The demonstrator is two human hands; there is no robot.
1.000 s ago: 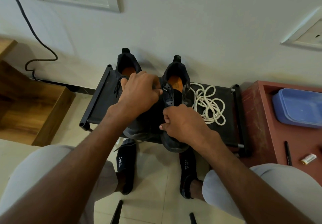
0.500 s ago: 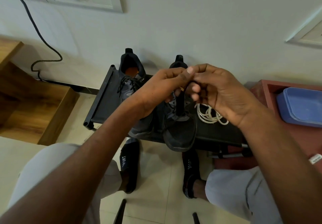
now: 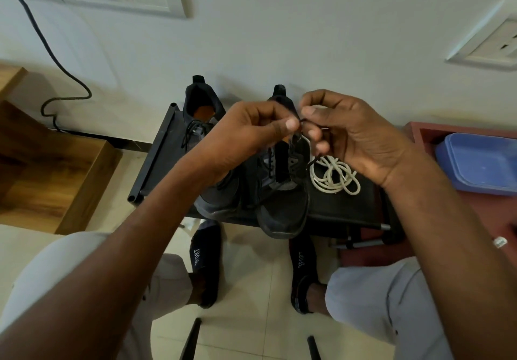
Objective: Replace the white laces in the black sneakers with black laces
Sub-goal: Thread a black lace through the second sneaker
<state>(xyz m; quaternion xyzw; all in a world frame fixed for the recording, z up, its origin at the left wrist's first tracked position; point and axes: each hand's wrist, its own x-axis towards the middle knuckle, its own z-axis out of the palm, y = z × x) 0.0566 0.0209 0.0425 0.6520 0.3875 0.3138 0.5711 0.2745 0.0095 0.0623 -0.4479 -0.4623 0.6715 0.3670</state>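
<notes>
Two black sneakers stand side by side on a low black rack (image 3: 156,161). The left sneaker (image 3: 201,124) carries a black lace. The right sneaker (image 3: 282,205) sits partly behind my hands. Above it my left hand (image 3: 251,135) and my right hand (image 3: 349,135) are raised close together, each pinching a thin black lace (image 3: 303,120) between thumb and fingers. The lace runs down from my right hand toward the right sneaker. A loose pile of white laces (image 3: 335,177) lies on the rack to the right of that sneaker.
A red-brown table (image 3: 475,219) with a blue plastic lid (image 3: 481,161) stands at the right. A wooden box (image 3: 50,169) sits at the left by a black cable (image 3: 67,79) on the wall. My feet in black slippers (image 3: 204,259) rest on the tiled floor.
One second ago both hands were low on the sneakers. They rose with the black lace and now hold it stretched between them above the right sneaker.
</notes>
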